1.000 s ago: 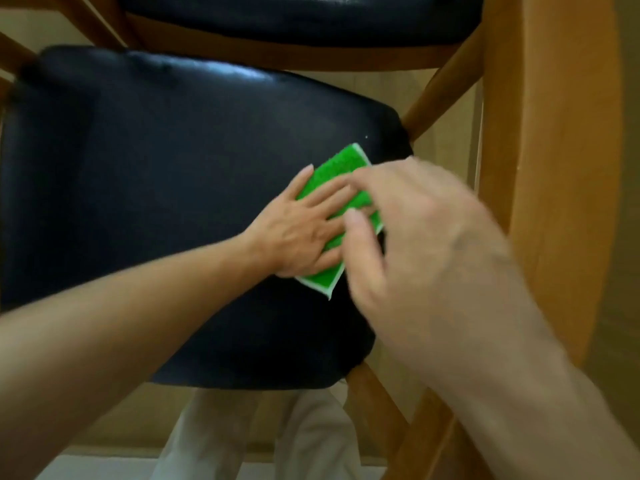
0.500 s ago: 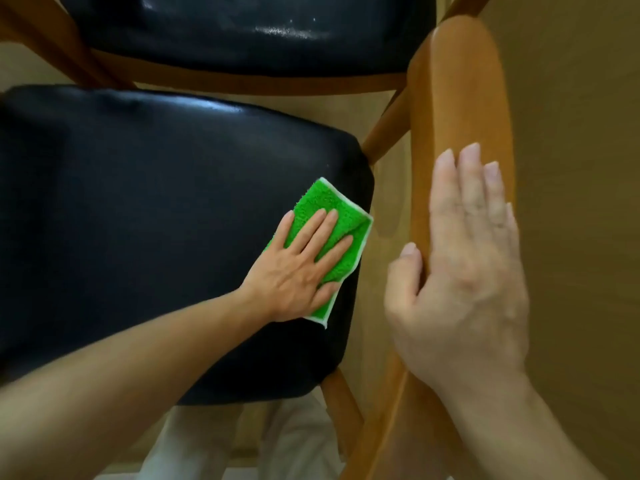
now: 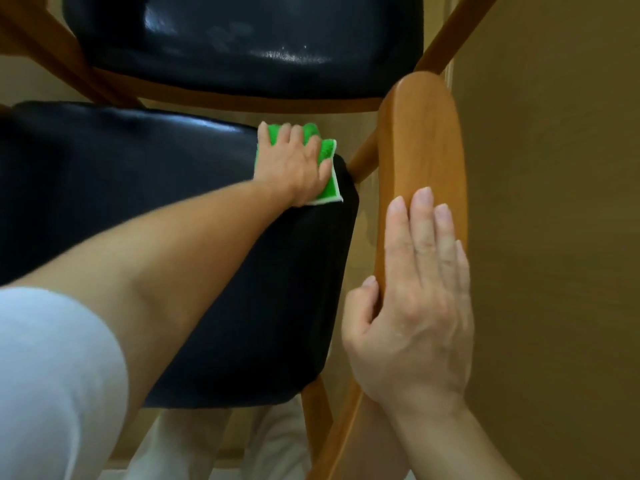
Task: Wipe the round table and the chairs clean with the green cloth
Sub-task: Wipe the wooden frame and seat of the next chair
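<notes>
A chair with a shiny black padded seat (image 3: 138, 188) fills the left and middle of the view. My left hand (image 3: 294, 164) presses the green cloth (image 3: 328, 174) flat on the seat's far right corner, with its fingers reaching over the far edge. The cloth has a white border and is mostly covered by the hand. My right hand (image 3: 415, 299) rests flat with straight fingers on the chair's curved wooden backrest (image 3: 422, 140), thumb on its inner edge. The round table is out of view.
A second chair with a black seat (image 3: 242, 39) and wooden frame stands just beyond the first. A tan wall (image 3: 554, 202) runs along the right. My light trousers (image 3: 214, 445) show below the seat, and pale wooden floor shows between the chairs.
My left hand has slid the cloth from the seat's right edge up to its far right corner. My right hand has come from over the seat to rest flat on the backrest.
</notes>
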Demonstrator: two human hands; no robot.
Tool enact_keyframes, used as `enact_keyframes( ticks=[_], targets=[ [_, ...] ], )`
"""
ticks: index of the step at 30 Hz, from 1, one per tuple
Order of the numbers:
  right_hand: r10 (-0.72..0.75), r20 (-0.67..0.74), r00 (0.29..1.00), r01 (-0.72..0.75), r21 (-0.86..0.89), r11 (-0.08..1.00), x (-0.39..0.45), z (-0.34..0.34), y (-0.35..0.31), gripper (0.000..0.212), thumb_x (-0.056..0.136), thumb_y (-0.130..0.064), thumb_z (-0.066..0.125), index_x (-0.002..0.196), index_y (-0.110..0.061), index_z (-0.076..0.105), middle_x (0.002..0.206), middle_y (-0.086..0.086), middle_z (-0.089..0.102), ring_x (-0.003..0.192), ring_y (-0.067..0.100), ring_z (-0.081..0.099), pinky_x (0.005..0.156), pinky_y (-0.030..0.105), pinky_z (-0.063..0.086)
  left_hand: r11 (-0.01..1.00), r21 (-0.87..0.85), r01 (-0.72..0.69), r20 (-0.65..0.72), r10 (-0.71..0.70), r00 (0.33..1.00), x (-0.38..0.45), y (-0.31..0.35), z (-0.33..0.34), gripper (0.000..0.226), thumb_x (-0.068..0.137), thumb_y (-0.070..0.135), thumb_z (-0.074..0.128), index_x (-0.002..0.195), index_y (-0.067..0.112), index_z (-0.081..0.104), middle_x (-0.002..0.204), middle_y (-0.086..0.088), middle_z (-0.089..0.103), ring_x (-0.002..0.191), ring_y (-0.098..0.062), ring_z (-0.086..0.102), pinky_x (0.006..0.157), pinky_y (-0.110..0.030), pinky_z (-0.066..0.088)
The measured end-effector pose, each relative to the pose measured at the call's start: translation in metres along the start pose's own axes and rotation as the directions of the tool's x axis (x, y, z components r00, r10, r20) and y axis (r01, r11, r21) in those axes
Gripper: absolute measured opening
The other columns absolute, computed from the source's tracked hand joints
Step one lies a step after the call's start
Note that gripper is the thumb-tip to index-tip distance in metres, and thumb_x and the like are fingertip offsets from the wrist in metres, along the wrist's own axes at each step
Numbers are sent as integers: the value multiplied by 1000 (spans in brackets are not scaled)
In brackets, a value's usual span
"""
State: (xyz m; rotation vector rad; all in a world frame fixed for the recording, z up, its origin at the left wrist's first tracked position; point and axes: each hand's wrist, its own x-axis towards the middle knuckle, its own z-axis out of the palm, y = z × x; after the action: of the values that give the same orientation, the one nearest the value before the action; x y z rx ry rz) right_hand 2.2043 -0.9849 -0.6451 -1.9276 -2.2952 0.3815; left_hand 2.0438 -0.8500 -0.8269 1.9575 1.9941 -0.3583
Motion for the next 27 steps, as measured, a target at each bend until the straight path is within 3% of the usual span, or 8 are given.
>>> enact_keyframes(
  ticks=[5,8,14,16,19,22,24,27],
  targets=[
    [1,12,1000,-1,-40,999,2,-1,0,78,76,-17,55,149,-8,30,157,11,24,147,24,17,116,43,19,974,71,-215,-16,217,976,-79,36,31,72,91,59,10,155,26,5,160,-21,-7,147,-36,-11,108,-63,-14],
    [-1,29,1000,2,-53,999,2,-2,-1,79,75,-19,56,149,-8,30,157,11,25,147,25,17,117,43,20,859,66,-508,120,498,859,-140,45,55,69,93,55,15,155,25,9,160,-16,-13,144,-32,-23,108,-60,-23],
    [-14,30,999,16,-56,998,2,0,2,77,77,-23,51,150,-11,27,158,10,24,147,25,16,115,46,22,630,40,-775,217,752,623,-149,8,64,62,97,57,21,153,33,13,161,-1,-3,146,-20,-18,108,-50,-29],
    [-17,34,999,19,-54,998,1,0,2,77,78,-26,45,151,-13,23,159,8,21,148,23,14,116,46,21,662,84,-744,114,736,667,-111,-9,52,60,96,59,18,151,37,8,159,2,-4,146,-18,-12,110,-51,-25],
    [-14,32,999,16,-55,998,3,0,1,77,78,-26,45,150,-13,23,158,9,22,148,22,13,116,45,19,804,185,-564,-9,576,818,-53,-35,29,65,93,62,9,150,35,0,160,-3,-2,147,-21,-3,113,-56,-13],
    [-14,18,1000,15,-56,998,4,1,1,76,78,-28,44,149,-12,25,157,10,25,148,24,15,116,44,18,953,134,-272,-11,276,961,-10,-66,2,75,88,65,4,152,28,18,158,-12,23,147,-25,17,115,-60,2],
    [-4,8,1000,4,-37,999,4,0,0,75,78,-29,43,149,-12,25,157,11,27,147,26,17,116,45,20,996,-5,-84,-10,84,996,0,-89,-7,74,89,65,9,146,23,32,149,-15,38,142,-28,27,114,-58,8],
    [0,11,1000,0,-27,1000,4,-2,-1,75,77,-26,45,148,-9,27,156,13,28,146,28,18,116,46,22,996,-35,-76,-90,73,993,-29,-120,4,68,92,61,17,147,24,32,153,-14,33,143,-29,25,114,-54,11]
  ],
)
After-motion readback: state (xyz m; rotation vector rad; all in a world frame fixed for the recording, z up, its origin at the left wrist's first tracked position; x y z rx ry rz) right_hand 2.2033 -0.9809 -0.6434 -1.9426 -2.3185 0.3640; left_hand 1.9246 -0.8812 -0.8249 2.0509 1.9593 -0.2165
